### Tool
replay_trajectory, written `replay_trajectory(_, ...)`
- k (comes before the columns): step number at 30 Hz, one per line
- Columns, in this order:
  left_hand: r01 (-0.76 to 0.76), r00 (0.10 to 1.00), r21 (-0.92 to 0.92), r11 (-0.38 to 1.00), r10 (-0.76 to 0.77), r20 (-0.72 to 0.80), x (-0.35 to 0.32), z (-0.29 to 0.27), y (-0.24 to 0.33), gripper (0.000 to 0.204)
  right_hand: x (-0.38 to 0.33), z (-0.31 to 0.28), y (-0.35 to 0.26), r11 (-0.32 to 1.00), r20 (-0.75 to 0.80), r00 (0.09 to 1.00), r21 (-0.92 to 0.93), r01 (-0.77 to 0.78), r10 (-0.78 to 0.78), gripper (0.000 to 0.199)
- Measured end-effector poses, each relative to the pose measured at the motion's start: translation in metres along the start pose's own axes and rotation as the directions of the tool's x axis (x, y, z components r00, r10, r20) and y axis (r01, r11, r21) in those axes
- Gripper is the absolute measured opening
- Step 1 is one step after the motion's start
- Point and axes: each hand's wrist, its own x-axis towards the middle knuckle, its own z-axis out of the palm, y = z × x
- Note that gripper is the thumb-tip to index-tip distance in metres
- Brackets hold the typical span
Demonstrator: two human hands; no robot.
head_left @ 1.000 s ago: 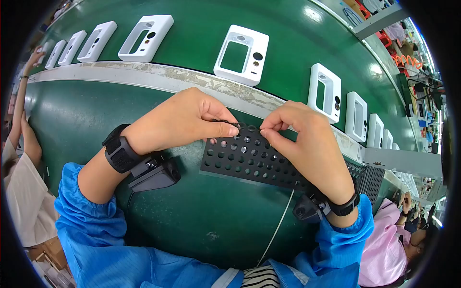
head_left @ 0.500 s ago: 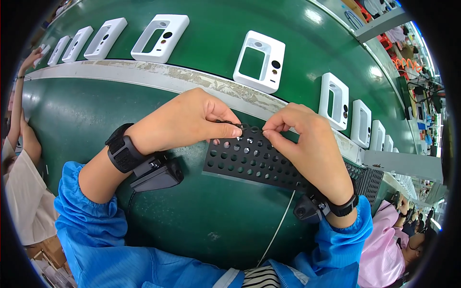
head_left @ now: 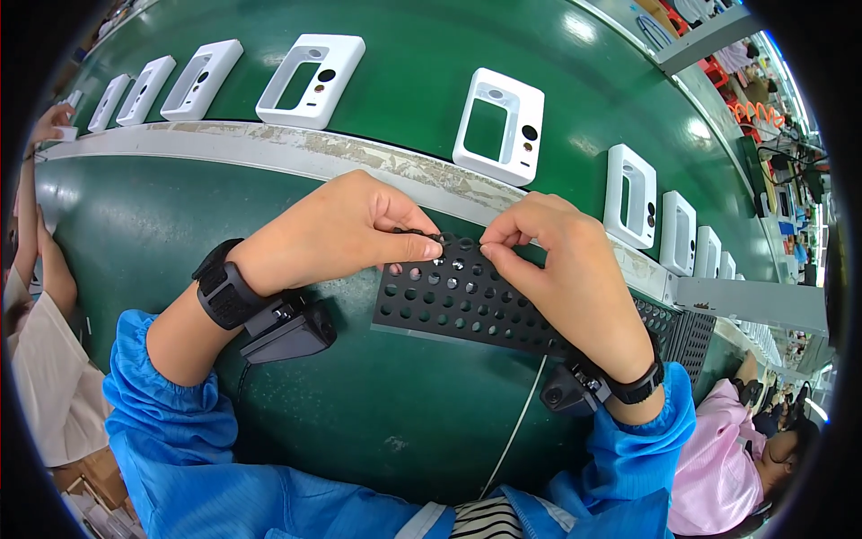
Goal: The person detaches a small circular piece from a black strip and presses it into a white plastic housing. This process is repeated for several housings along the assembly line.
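A thin black sheet (head_left: 431, 310) punched with rows of round holes lies tilted in front of me, on a clear backing that shows along its near edge. My left hand (head_left: 359, 225) pinches its far left edge between thumb and fingers. Beside it, my right hand (head_left: 561, 247) is closed in a pinch, thumb and forefinger meeting at the sheet's far edge. Whatever sits between those right fingertips is too small to make out. Shiny spots show through some holes near the left thumb.
White plastic housings (head_left: 516, 162) with rectangular openings stand in a row on the green belt (head_left: 404, 81) beyond a worn pale rail (head_left: 296, 139). More black perforated sheets (head_left: 693, 346) lie to the right, near a metal post (head_left: 754, 301). People sit at both sides.
The white housings have shifted slightly right along the belt. Both hands and the black sheet have moved a little left in the picture, with the same pinches kept.
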Motion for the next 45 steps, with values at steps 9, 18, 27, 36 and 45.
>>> replay_trajectory(9, -0.013, 1.0, -0.022, 1.0, 0.013, -0.011, 0.002, 0.0, -0.003, 0.02, 0.002, 0.007, 0.01, 1.0, -0.006, 1.0, 0.025, -0.002, 0.002, 0.007)
replay_trajectory(18, 0.014, 1.0, -0.011, 1.0, -0.014, -0.014, 0.006, 0.001, -0.002, 0.017, 0.004, 0.006, 0.014, 0.998, 0.041, 0.999, 0.058, -0.032, 0.029, 0.007)
replay_trajectory(27, 0.05, 0.998, 0.002, 0.999, -0.049, -0.048, 0.006, -0.001, 0.0, 0.02, 0.007, 0.004, 0.013, 0.997, 0.032, 0.999, 0.073, 0.038, -0.04, 0.008)
replay_trajectory(36, 0.021, 1.0, -0.024, 0.999, -0.021, -0.018, 0.006, -0.005, -0.004, 0.018, 0.008, 0.001, 0.009, 0.995, 0.03, 0.997, 0.071, 0.075, -0.077, 0.007)
replay_trajectory(45, 0.008, 0.999, -0.04, 0.999, -0.01, -0.035, 0.009, -0.008, -0.008, 0.02, 0.012, -0.001, 0.004, 0.987, 0.065, 0.997, 0.153, 0.039, -0.049, 0.008)
